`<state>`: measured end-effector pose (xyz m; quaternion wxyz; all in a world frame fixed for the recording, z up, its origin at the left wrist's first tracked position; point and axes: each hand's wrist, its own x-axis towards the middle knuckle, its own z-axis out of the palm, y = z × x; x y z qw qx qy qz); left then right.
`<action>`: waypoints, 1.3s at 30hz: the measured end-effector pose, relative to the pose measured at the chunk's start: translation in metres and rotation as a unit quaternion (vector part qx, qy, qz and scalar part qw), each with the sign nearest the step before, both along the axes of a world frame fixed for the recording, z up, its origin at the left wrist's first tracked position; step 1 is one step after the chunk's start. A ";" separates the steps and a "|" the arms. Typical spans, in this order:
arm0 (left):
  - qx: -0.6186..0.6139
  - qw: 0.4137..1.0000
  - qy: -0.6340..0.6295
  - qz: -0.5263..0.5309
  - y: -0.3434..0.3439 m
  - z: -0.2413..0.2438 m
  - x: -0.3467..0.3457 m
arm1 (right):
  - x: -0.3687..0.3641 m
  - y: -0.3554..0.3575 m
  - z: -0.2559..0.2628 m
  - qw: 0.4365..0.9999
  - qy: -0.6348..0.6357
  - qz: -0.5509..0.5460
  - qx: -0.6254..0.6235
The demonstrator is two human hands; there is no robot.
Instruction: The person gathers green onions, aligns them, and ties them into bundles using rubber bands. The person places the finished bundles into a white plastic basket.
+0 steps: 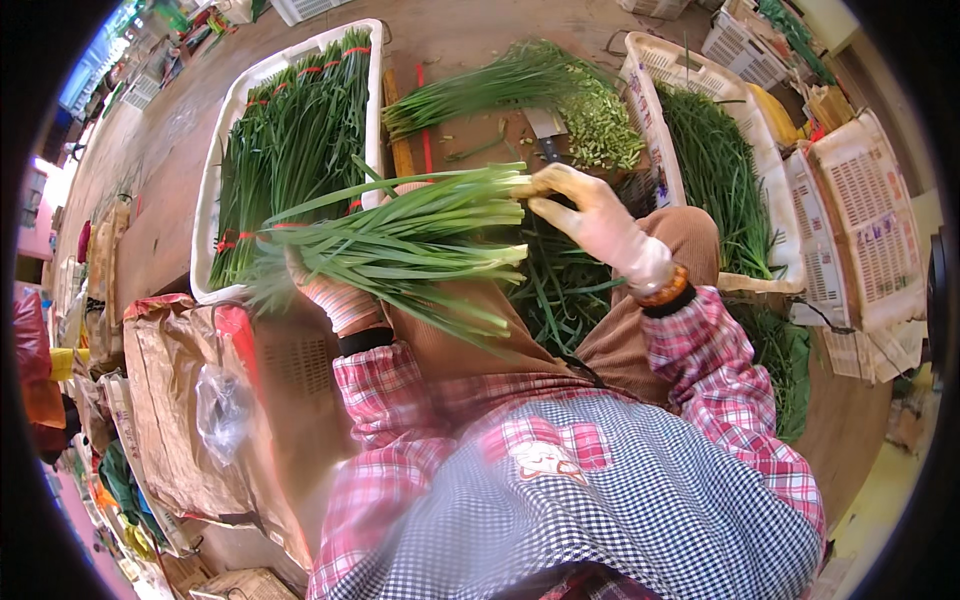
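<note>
A loose bunch of garlic chives lies across my left hand, which wears a striped glove and grips it near the leafy end. Their pale cut ends point right. At the uppermost ends are the fingertips of my right hand, in a pale glove; whether they pinch a stem cannot be made out. Beyond it, a cleaver rests on a brown board, beside a heap of short cut stem pieces. Another bunch of chives, blurred in part, lies across that board.
At the left, a white plastic crate holds chive bundles tied with red bands. A second crate on the right contains loose chives. Loose leaves lie between my knees. A brown paper sack stands at lower left, and stacked crates at far right.
</note>
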<state>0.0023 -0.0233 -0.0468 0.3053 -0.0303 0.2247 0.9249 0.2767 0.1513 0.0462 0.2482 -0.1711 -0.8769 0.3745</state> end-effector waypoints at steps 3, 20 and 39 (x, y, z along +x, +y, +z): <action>0.041 0.999 0.012 -0.011 -0.003 -0.008 -0.005 | -0.027 0.011 -0.033 0.911 0.084 -0.048 -0.401; -0.050 0.942 0.313 0.107 0.001 -0.007 -0.001 | -0.040 -0.040 -0.027 0.842 0.204 0.111 -0.487; 0.329 0.932 0.063 -0.139 -0.008 -0.033 -0.026 | 0.064 0.010 0.018 0.956 -0.024 0.024 -0.290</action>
